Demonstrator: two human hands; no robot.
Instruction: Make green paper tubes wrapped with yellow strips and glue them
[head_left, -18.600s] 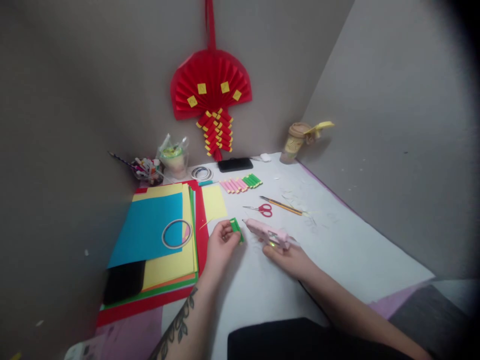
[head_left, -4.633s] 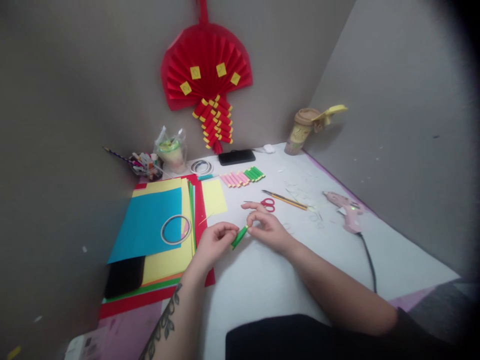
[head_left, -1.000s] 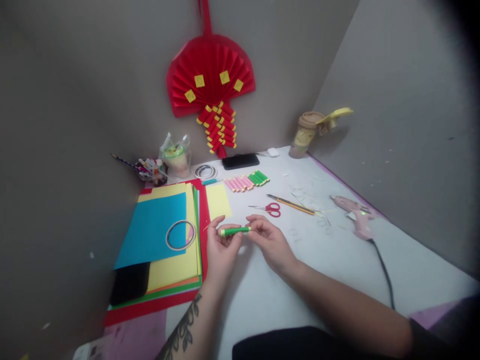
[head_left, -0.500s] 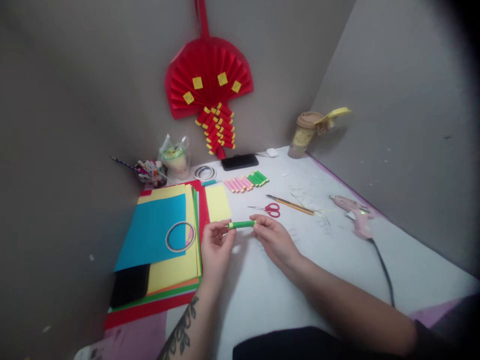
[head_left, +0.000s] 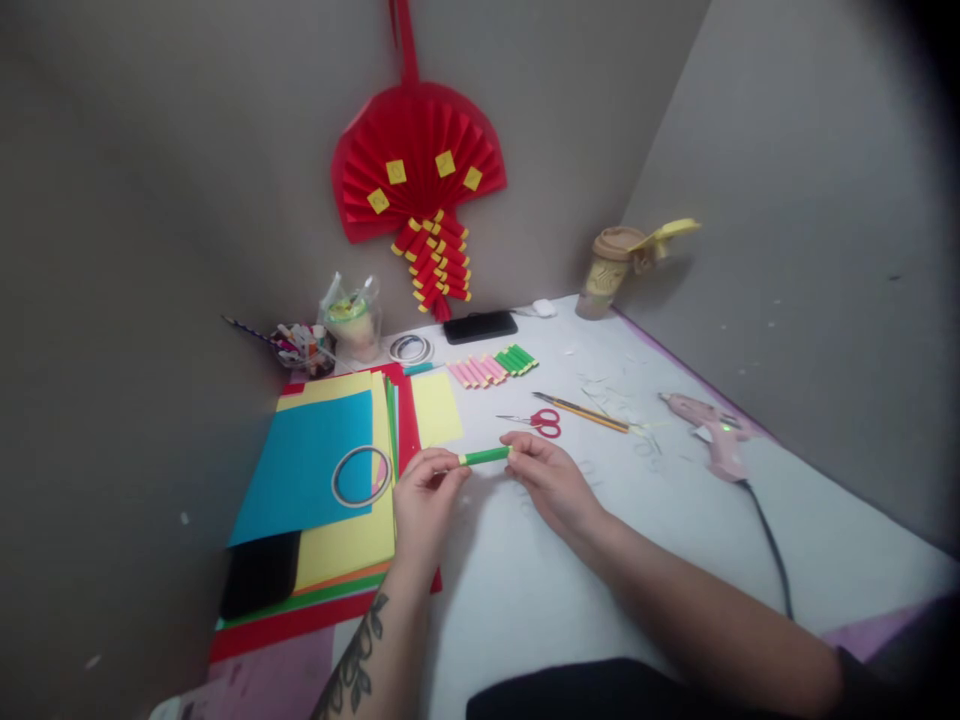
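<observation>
Between my two hands, a green paper roll [head_left: 486,456] with yellow bands at its ends is held level above the white table. My left hand [head_left: 430,492] pinches its left end between thumb and fingers. At the other end, the thumb and fingers of my right hand [head_left: 546,478] are closed on the roll. Just beyond lie red-handled scissors [head_left: 546,423] and a yellow paper sheet [head_left: 437,408]. Farther back, several pink paper rolls [head_left: 478,372] and green paper rolls [head_left: 517,360] with yellow ends sit in a row.
Left: stacked coloured paper [head_left: 307,450] with a tape roll [head_left: 337,492] and black phone [head_left: 262,575]. Right: a pink glue gun [head_left: 712,430] with cable, and pencil-like tools [head_left: 581,411]. Behind: a phone [head_left: 480,327], lidded cup [head_left: 606,270] and red paper fan [head_left: 420,150] on the wall.
My left hand has shifted slightly left and turned, its fingers curling more over the roll's end. The green roll sits a touch lower in view; my right hand has barely moved.
</observation>
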